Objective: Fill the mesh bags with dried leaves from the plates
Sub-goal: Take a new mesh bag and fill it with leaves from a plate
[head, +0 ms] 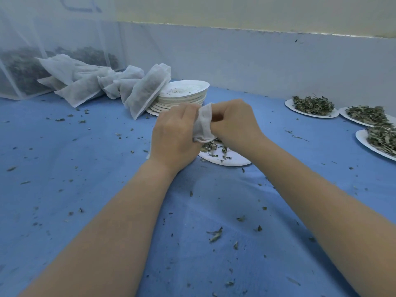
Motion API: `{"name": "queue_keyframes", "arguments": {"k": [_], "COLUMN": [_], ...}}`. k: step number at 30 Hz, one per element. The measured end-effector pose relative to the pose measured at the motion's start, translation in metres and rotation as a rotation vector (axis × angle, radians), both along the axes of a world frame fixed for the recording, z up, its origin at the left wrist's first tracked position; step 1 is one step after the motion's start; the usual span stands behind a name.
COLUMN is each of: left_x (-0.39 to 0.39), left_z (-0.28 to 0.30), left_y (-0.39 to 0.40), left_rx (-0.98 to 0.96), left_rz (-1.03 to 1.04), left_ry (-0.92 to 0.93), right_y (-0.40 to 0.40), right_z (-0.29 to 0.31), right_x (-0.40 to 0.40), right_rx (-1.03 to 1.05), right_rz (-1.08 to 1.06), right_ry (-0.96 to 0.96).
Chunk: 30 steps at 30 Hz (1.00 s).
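just above the white paper plate with a thin scatter of dried green leaves, both hands meet around a small white mesh bag, and the likeliest slip is spillage: if the bag's mouth sags or folds over, leaves would drop past the plate's rim onto the blue cloth, where loose crumbs already lie all round the plate. a hard tug could also tear or crumple the thin mesh. the left hand is curled, its fingers gripping the bag's near side; the right hand is curled too, pinching the bag's other edge, though whether it also holds leaves cannot be told. beyond the plate stands a stack of empty white paper plates with filled mesh bags leaning on it; right of the plate wait three more plates heaped with leaves.
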<state>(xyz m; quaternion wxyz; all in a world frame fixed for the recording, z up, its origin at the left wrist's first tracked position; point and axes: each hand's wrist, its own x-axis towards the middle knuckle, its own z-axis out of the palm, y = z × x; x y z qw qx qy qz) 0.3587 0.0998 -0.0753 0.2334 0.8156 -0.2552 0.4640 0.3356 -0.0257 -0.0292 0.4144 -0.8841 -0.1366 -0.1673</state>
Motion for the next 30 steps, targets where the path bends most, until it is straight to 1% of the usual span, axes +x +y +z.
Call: {"name": "queue_keyframes", "arguments": {"k": [1,3,6,9,11,13,14,15,16,17,18,19,20,22,25,30], "left_x": [0.0,-0.001,-0.001,-0.001,0.001,0.004,0.005,0.007,0.007,0.007,0.007,0.007,0.006,0.006,0.006,0.007], "left_z": [0.0,0.0,0.001,0.002,0.002,0.001,-0.001,-0.003,-0.004,-0.004,-0.004,-0.004,-0.003,-0.003,-0.004,-0.004], "left_y": [0.0,0.001,0.003,0.006,0.01,0.015,0.016,0.016,0.016,0.015,0.014,0.013,0.012,0.011,0.012,0.012], "left_rx": [0.005,0.023,0.037,0.043,0.007,-0.028,-0.031,-0.025,-0.011,0.006,0.022,0.036,0.051,0.081,0.079,0.076], "left_rz": [-0.01,-0.013,-0.004,0.073,0.188,0.299,0.327,0.332,0.322,0.306,0.287,0.269,0.257,0.25,0.244,0.238], "left_ry": [-0.026,-0.072,-0.067,0.026,0.129,0.222,0.244,0.25,0.249,0.247,0.248,0.252,0.256,0.261,0.269,0.287], "right_y": [0.002,0.0,-0.008,-0.02,-0.027,-0.036,-0.041,-0.046,-0.052,-0.056,-0.058,-0.058,-0.055,-0.048,-0.044,-0.052], "right_z": [0.0,0.003,0.008,0.009,0.012,0.012,0.012,0.013,0.015,0.017,0.018,0.019,0.019,0.014,0.009,0.016], "right_x": [0.0,-0.001,-0.004,-0.001,0.0,0.003,0.005,0.007,0.008,0.009,0.009,0.008,0.006,0.003,0.005,0.007], "right_rx": [-0.017,-0.053,-0.115,-0.069,0.066,0.187,0.183,0.086,-0.108,-0.341,-0.549,-0.687,-0.761,-0.798,-0.779,-0.601], "right_rz": [0.011,0.107,0.269,0.283,0.263,0.203,0.138,0.048,-0.046,-0.133,-0.201,-0.246,-0.269,-0.273,-0.249,-0.21], "right_ry": [0.034,0.14,0.266,0.219,0.157,0.124,0.113,0.099,0.104,0.151,0.238,0.335,0.407,0.457,0.375,0.299]}}
